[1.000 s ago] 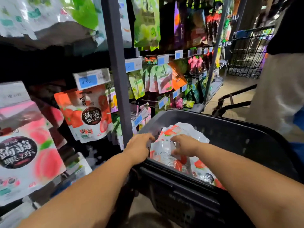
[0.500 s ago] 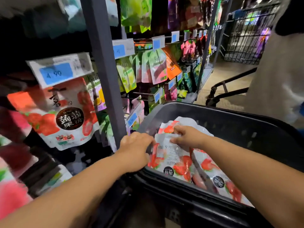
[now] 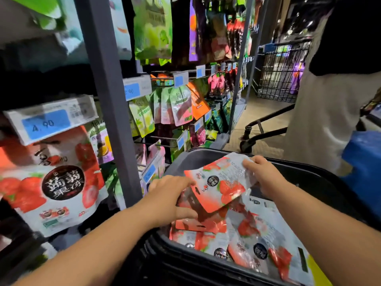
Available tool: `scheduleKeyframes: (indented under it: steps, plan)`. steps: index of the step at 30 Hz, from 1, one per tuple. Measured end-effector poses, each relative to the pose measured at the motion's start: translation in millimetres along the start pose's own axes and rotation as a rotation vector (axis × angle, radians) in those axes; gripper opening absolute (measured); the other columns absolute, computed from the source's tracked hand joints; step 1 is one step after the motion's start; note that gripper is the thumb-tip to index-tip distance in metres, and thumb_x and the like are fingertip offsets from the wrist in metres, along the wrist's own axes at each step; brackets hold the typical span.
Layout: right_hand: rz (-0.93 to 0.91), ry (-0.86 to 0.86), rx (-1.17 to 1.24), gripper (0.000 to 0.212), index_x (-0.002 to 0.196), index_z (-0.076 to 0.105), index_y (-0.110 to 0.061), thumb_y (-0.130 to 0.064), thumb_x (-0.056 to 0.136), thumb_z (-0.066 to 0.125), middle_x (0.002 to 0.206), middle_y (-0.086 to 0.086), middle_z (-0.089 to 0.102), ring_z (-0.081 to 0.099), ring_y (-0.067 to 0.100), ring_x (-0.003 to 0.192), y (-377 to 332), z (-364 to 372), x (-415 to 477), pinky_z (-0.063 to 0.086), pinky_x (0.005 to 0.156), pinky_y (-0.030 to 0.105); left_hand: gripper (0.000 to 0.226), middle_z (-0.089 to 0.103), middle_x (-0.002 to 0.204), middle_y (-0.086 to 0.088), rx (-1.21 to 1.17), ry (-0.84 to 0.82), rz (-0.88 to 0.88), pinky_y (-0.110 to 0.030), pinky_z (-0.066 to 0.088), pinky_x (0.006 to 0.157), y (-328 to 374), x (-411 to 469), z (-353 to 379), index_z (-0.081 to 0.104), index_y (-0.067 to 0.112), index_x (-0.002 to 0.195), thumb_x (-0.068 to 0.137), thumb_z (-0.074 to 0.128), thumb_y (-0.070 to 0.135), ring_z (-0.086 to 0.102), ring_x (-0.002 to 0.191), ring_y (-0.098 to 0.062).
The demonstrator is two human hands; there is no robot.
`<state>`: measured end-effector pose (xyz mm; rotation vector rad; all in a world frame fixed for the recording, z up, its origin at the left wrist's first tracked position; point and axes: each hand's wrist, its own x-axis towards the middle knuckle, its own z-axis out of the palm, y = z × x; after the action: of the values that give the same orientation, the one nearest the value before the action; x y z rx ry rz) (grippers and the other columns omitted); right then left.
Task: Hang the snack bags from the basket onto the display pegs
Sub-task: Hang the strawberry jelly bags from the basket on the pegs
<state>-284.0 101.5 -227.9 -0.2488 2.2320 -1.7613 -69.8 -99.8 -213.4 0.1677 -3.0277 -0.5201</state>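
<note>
Raised from the black plastic basket [image 3: 309, 175] since before, the red-and-white strawberry-print snack bag [image 3: 223, 185] slanted between left hand [image 3: 168, 196] and right hand [image 3: 262, 175], fingers [image 3: 249, 163] pinching both ends, left nearer the metal display pegs [image 3: 162, 139].

Single view, head cam, wide-angle. It sits at head height and looks forward and down along both forearms. The left hand [image 3: 171, 195] and right hand [image 3: 261, 174] hold a snack bag [image 3: 218, 188] at frame centre, close to the lens. The black basket [image 3: 206, 159] fills the lower right, just beneath the camera. The rack is on the left, seen at a slant. Its grey upright [image 3: 109, 100] runs from the top to mid-frame, and the nearest price tag [image 3: 47, 120] is large and blurred at the left edge. The hanging packs [image 3: 181, 108] recede down the aisle toward a wire cart [image 3: 280, 71], well back at upper right.
</note>
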Motion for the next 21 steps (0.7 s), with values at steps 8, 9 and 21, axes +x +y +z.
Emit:
scheduleKeyframes:
  steps: [8, 9, 21]
  plan:
    - [0.164, -0.084, 0.162, 0.011, 0.09, 0.054, -0.01, -0.014, 0.1, 0.056, 0.084, 0.016, 0.062, 0.062, 0.029, 0.07, -24.0, 14.9, -5.9, 0.054, 0.059, 0.034, 0.054, 0.048, 0.137, 0.028, -0.078, 0.255, 0.322, -0.036, 0.009, 0.115, 18.9, 17.4, 8.1, 0.057, 0.048, 0.127, 0.076, 0.061, 0.064, 0.029, 0.132, 0.004]
    - [0.19, -0.106, 0.183, 0.008, 0.092, 0.055, -0.008, -0.011, 0.099, 0.056, 0.084, 0.017, 0.064, 0.063, 0.028, 0.068, -26.3, 17.7, -9.2, 0.055, 0.054, 0.033, 0.045, 0.055, 0.132, 0.024, -0.101, 0.287, 0.323, -0.037, 0.01, 0.116, 22.8, 17.4, 8.3, 0.064, 0.043, 0.121, 0.08, 0.054, 0.06, 0.037, 0.128, 0.003]
    - [-0.151, -0.552, -0.623, 0.077, 0.13, 0.05, -0.034, -0.087, 0.076, 0.035, 0.124, -0.005, 0.063, 0.059, 0.016, 0.118, -58.2, 30.5, -53.6, 0.045, 0.103, 0.036, 0.014, 0.067, 0.089, 0.018, -0.488, 0.602, -0.031, -0.023, 0.045, 0.083, 30.8, 10.2, -20.5, 0.073, 0.022, 0.096, 0.096, 0.059, 0.023, 0.06, 0.09, -0.006]
